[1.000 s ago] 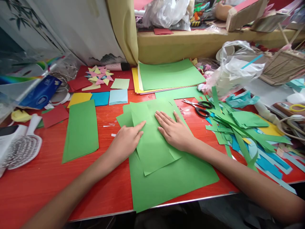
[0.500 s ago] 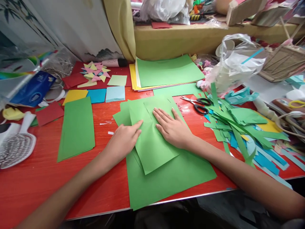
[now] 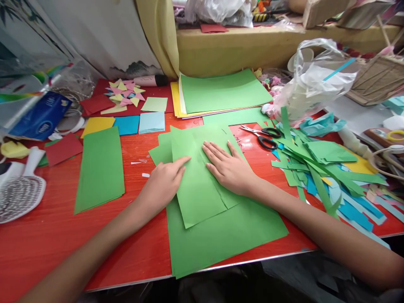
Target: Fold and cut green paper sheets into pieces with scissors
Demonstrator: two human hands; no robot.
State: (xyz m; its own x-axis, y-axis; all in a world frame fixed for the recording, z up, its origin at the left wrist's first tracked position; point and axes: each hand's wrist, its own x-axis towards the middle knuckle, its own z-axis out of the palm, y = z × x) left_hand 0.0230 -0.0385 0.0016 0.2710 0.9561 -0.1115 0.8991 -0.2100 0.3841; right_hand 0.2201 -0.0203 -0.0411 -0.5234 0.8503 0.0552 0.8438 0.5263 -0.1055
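A light green paper sheet (image 3: pixel 202 198) lies on top of larger green sheets (image 3: pixel 227 244) in front of me. A dark, slightly ragged split runs down it from near my right fingertips to its lower edge. My left hand (image 3: pixel 167 181) is closed at the sheet's left side, index finger stretched over the paper and thumb close below; its other fingers are curled and partly hidden. My right hand (image 3: pixel 232 170) lies flat on the sheet's right part, palm down, fingers outstretched and thumb a little apart.
Scissors (image 3: pixel 261 135) with black handles lie right of the sheets, beside a heap of cut paper strips (image 3: pixel 315 168). Left lie a green paper stack (image 3: pixel 100 172) and a hairbrush (image 3: pixel 23 193). Behind are more coloured sheets (image 3: pixel 224 92) and a plastic bag (image 3: pixel 315 80).
The split in the light green sheet now reaches its lower edge, where before that part was whole. The left part has shifted slightly left; my right hand has stayed in place.
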